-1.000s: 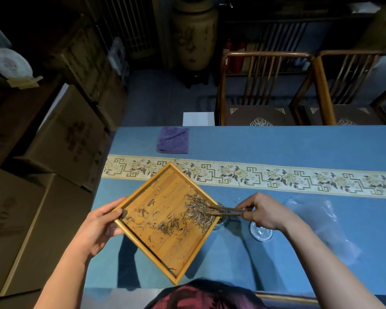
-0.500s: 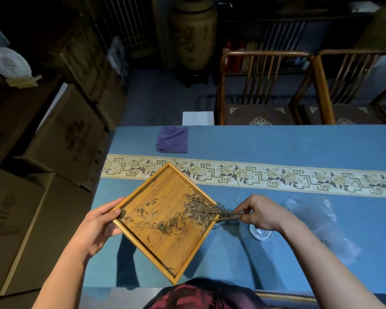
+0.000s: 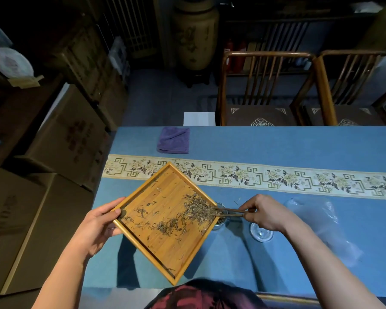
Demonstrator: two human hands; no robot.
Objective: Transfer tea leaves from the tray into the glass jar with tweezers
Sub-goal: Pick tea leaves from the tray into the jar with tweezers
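Centre-frame, we see our right hand [image 3: 264,214] pinching tweezers [image 3: 231,212] lying horizontally, tips pointing left into leaves [image 3: 198,209]; left hand [image 3: 97,224] grips the tray [image 3: 165,248] corner above the jar [image 3: 220,219].

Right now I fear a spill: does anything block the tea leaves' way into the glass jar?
Nothing visible does. The tea leaves lie at the tray corner above the glass jar, with the tweezers there.

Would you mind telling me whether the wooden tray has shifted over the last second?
No. The wooden tray keeps its place: its far corner still meets the patterned band at the same spot, and its right corner still overlaps the jar.
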